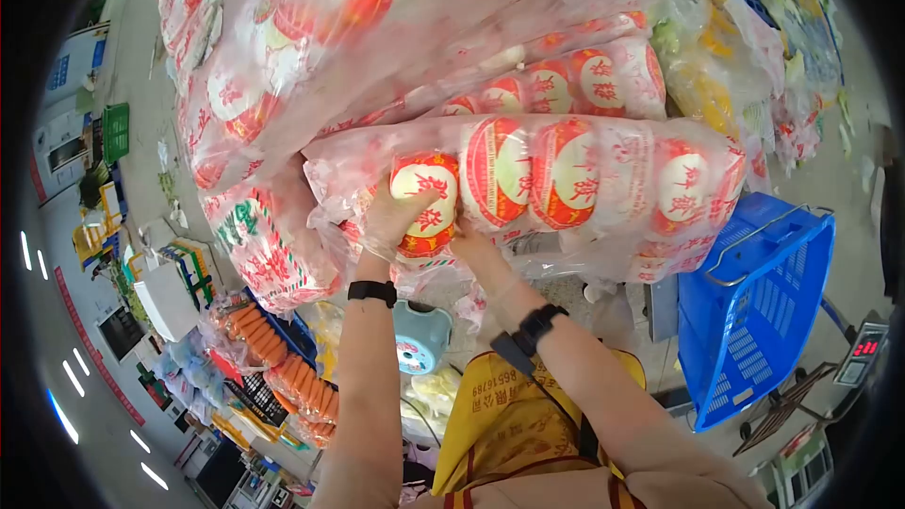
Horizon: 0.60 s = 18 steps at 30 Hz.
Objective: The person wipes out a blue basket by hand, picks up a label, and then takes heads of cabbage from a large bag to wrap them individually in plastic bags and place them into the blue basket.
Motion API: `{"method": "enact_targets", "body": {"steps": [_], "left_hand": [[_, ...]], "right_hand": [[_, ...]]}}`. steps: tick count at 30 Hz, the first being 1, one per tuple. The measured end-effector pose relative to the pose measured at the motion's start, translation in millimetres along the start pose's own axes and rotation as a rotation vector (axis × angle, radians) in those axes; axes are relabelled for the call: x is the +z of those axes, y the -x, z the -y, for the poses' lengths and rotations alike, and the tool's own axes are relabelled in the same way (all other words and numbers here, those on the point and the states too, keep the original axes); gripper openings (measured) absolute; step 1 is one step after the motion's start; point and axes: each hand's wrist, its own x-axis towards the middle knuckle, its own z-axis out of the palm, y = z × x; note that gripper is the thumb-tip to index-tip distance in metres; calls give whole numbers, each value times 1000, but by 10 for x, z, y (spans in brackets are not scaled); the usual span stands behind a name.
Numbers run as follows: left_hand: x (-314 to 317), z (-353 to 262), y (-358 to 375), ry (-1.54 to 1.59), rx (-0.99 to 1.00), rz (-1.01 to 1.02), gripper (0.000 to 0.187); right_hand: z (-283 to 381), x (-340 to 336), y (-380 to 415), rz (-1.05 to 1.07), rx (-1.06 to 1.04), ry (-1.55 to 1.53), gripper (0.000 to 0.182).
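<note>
1. Packet (435, 219) with a red-and-white label is lying at the left end of a long, clear plastic bag (344, 165); whether film is covering it, I cannot tell. Taking it as the dial's centre, twelve is pointing away from the person.
2. Left hand (386, 219) is gripping the packet from nine o'clock, its fingers spreading over the label.
3. Right hand (478, 251) is touching near the packet's edge between four and five o'clock; I cannot tell whether its fingertips are closing on anything.
4. Similar packets (566, 174) are lining up towards three o'clock, and more bags (273, 66) are piling up between ten and eleven.
5. Judging by its plump shape, the packet is probably yielding under pressure and weighing little enough for two hands.
6. Smooth wrapping is likely making it slippery, and hard pinching is risking a tear or bruised contents.
7. Cupping both rounded ends, at nine and three, is offering the safest hold; loose film is giving a poor one.
</note>
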Motion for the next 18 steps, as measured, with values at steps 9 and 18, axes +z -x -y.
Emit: {"method": "enact_targets", "body": {"steps": [9,18], "left_hand": [[-252,746,676,1371,-316,276,71],[-151,306,1032,1267,-471,426,66]], "right_hand": [[-132,13,377,-74,-119,401,75],[435,372,446,44,180,-404,65]]}}
